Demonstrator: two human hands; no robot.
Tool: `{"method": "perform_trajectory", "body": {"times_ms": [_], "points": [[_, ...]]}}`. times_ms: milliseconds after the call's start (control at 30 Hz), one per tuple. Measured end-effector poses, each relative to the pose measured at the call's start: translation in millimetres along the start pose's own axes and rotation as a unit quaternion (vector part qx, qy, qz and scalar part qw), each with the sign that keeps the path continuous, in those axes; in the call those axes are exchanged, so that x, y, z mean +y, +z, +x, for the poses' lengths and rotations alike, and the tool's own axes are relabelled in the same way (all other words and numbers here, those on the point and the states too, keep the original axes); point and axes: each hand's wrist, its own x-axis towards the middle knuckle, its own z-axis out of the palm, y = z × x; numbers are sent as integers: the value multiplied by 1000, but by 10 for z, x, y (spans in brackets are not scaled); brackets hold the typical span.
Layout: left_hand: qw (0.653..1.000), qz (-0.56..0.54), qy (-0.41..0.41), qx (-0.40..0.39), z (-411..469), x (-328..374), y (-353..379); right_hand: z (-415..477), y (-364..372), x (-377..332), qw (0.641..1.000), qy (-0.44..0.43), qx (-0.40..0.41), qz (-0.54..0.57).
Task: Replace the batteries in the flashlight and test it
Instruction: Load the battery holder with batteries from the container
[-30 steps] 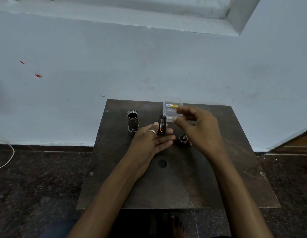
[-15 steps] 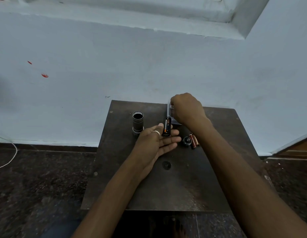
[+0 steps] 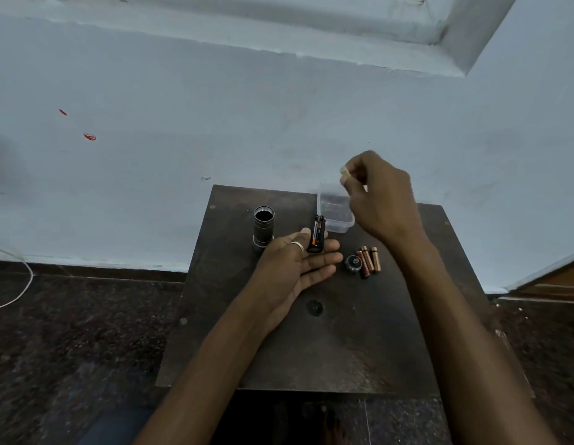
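On the bench point(image 3: 311, 348), the left grip point(image 3: 298, 264) lies palm up, fingers spread, with the battery holder point(image 3: 317, 234) resting on them. The right grip point(image 3: 375, 194) hangs above the clear box point(image 3: 338, 216) at the far edge, pinching a small yellowish item point(image 3: 343, 170). The flashlight body point(image 3: 264, 229) stands upright near the far left corner. Three loose batteries point(image 3: 369, 257) and the cap point(image 3: 352, 262) lie between the arms.

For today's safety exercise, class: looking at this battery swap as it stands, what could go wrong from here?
1. The battery holder rests loosely on the open left hand; it could slip off.
2. Three batteries lie loose beside the end cap; they might roll or get mixed with new ones.
3. The open flashlight body stands upright; an arm could topple it.
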Motion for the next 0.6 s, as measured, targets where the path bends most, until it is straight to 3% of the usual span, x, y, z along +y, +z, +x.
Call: {"method": "perform_trajectory", "body": {"times_ms": [133,600], "points": [[1000,-1,4,0,4,-8,8,-502,-150,-76,991,49,35,116],[998,57,27,5,35,-73,-24,-900,175,3,967,102,60,225]]}}
